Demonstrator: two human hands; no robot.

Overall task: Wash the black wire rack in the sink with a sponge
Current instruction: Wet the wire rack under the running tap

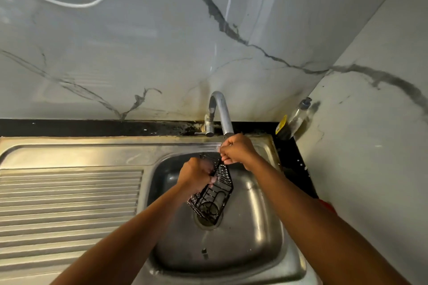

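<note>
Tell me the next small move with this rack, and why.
Probably work the right hand down the black wire rack toward its lower end. The left hand grips its middle, holding it tilted over the sink; the right hand pinches the top end under the faucet.

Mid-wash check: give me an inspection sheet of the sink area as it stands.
Surface: steel sink; ribbed drainboard to its left.
Job's things: black wire rack tilted over the drain; sponge not seen.
Clutter: soap bottle in the back right corner; small dark object in the basin.
Grippers: left hand grips the rack's side; right hand pinches its upper end below the tap.
Cables: white cable on the wall.
Surroundings: marbled wall panels.
</note>
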